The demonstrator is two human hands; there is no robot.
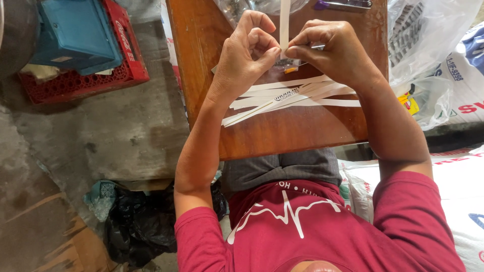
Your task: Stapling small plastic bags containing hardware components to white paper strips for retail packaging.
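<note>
Both hands meet over a brown wooden table (282, 131). My left hand (247, 53) and my right hand (333, 48) pinch the lower end of one white paper strip (285, 20) between thumbs and fingertips; the strip runs away from me toward the table's far edge. Under the hands lies a small clear packet with an orange bit (288, 68), partly hidden. A fanned pile of several white paper strips (292, 95) lies on the table just below my wrists.
A clear plastic bag (252, 6) and a purple-handled tool (343, 5) lie at the table's far edge. Plastic bags (428, 35) and white sacks (459, 181) crowd the right. On the concrete floor at left are a red crate (121, 65) holding a teal case (75, 32), and a black bag (136, 226).
</note>
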